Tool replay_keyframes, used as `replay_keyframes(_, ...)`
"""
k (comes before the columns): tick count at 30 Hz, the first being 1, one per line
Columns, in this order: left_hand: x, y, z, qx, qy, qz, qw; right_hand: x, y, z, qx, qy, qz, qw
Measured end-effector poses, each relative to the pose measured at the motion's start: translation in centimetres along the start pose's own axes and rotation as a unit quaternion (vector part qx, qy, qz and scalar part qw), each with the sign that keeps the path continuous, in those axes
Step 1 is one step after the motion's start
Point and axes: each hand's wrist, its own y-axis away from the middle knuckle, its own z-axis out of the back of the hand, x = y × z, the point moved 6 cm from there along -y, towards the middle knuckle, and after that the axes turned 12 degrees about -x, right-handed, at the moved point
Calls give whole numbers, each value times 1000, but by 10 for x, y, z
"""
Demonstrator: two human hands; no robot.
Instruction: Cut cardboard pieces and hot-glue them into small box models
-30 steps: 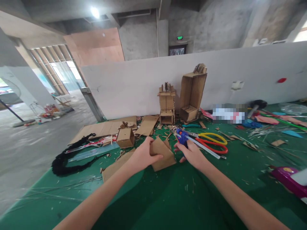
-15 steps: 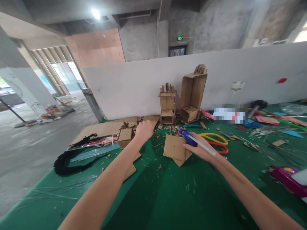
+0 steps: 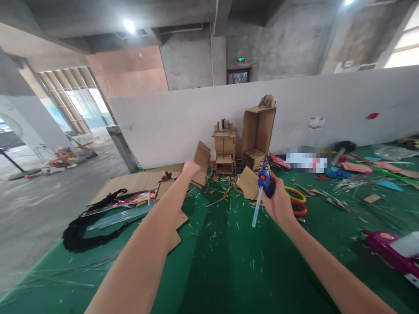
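Note:
My left hand [image 3: 190,168] reaches forward and grips a flat cardboard sheet [image 3: 200,159], lifted on its edge near the small cardboard model [image 3: 224,147]. A blue glue gun [image 3: 263,183] with a clear glue stick [image 3: 256,209] poking back is held upright in my right hand [image 3: 279,203]. A folded cardboard piece [image 3: 248,183] is just left of the gun; whether the right hand also holds it is unclear. Yellow and red scissors [image 3: 297,202] lie behind the right hand.
A tall cardboard box model [image 3: 258,131] stands against the white partition [image 3: 327,109]. Cardboard sheets [image 3: 131,183], a small cardboard box, a black cord [image 3: 81,229] and scraps lie at the left on the green table [image 3: 229,270]. A purple toy [image 3: 389,250] lies at the right.
My left hand let go of the folded piece, reached forward and lifted a flat cardboard sheet on edge. My right hand took the glue gun and raised it upright, with the folded piece moved along.

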Motion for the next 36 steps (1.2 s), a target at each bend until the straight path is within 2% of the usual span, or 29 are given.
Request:
replay_keyframes(3,0,1,21,-25,28,60,997,-2,-1,2,-4,16,-2,1000)
replay_keyframes(6,-5,19,45,-69,95,79,990,-3,-3,7,-9,35,1,999)
replay_keyframes(9,-16,56,62,-78,195,64,976,0,-6,15,-38,42,13,998)
replay_keyframes(12,-26,109,69,-42,291,52,954,8,-7,24,-75,11,3,997)
replay_keyframes(14,-26,146,57,62,454,134,879,12,-6,27,-84,-31,-43,995)
replay_keyframes(16,-24,176,45,119,535,188,815,16,-2,25,-58,-101,-115,987)
replay_keyframes(19,-20,198,25,115,620,211,747,30,13,12,9,-205,-183,962)
replay_keyframes(24,-25,208,-4,68,683,216,694,56,56,-19,92,-252,-200,942)
replay_keyframes(28,-41,216,-17,142,726,217,637,68,76,-28,97,-234,-151,956)
replay_keyframes(30,-43,218,-19,146,739,195,628,70,78,-28,97,-223,-138,960)
replay_keyframes(31,-42,218,-20,144,739,181,633,70,79,-27,99,-225,-136,960)
replay_keyframes(36,-38,214,-23,124,716,99,680,79,79,-29,147,-310,-133,930)
